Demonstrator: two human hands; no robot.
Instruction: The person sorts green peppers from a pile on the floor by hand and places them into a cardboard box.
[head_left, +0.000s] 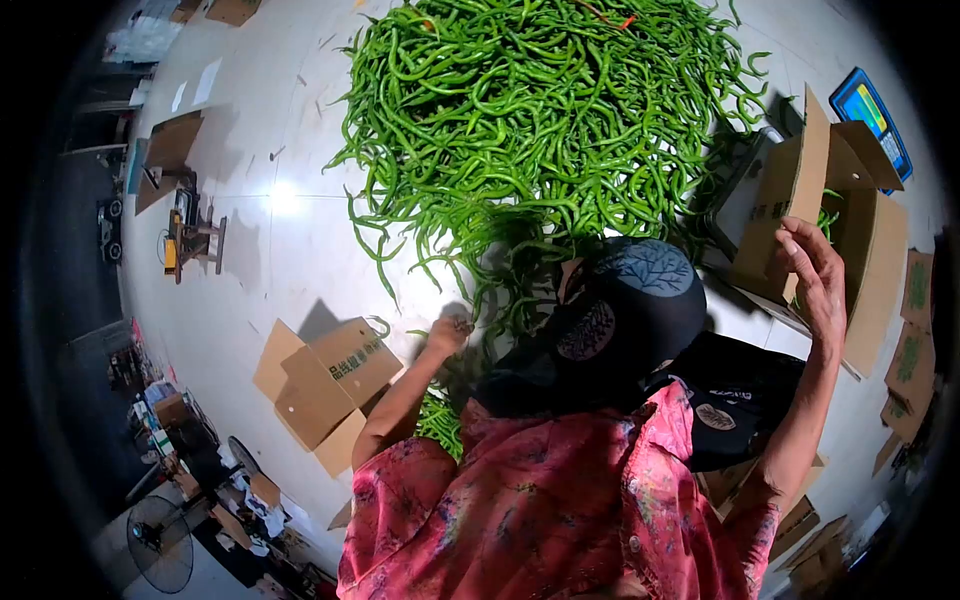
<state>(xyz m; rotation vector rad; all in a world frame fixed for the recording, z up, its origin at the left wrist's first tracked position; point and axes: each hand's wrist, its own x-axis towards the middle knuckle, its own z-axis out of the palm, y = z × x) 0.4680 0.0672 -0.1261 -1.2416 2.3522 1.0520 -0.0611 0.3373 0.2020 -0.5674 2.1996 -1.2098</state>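
Cap is tree-printed twice; at three o'clock, one lettered box is touched by right hand, fingers apart; left hand's unclear.

Chili peppers: glossy, smooth skins. Floor: pale, smooth, reflecting a bright light spot. Open box at right and open box at left: brown cardboard, matt, printed. Shirt: patterned red cloth, creased. Cap: dark cloth, matt, with printed tree motifs.
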